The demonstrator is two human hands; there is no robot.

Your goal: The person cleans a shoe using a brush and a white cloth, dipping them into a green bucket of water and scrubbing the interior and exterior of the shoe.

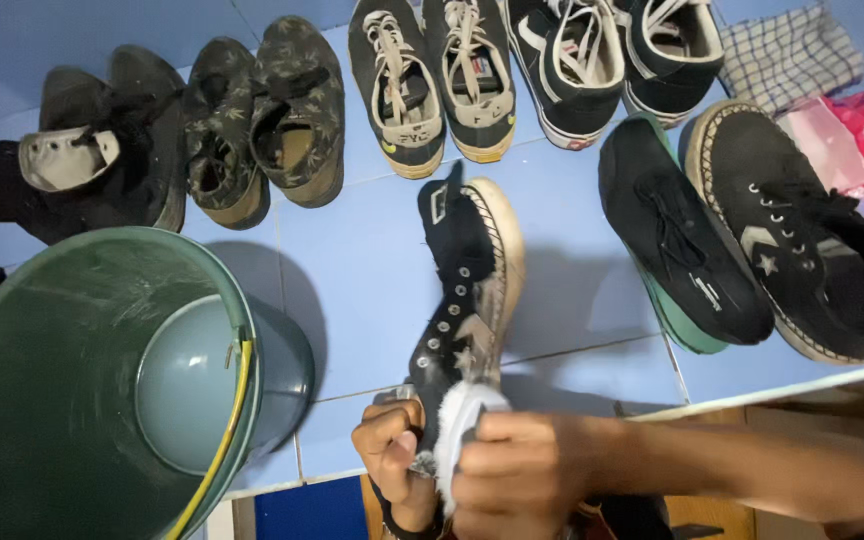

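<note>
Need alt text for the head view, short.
Seen from above, a person's left hand holds a black high-top sneaker while the right hand presses a white brush against it. A green bucket stands to the left on the blue tiled floor, with more pairs of shoes beyond.

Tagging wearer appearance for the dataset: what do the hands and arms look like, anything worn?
Both hands bare, no gloves. Left hand has a dark band around the wrist; whether it is a watch or a strap cannot be told. Right hand has no ring or band showing, and its forearm is bare with no sleeve in view.
</note>
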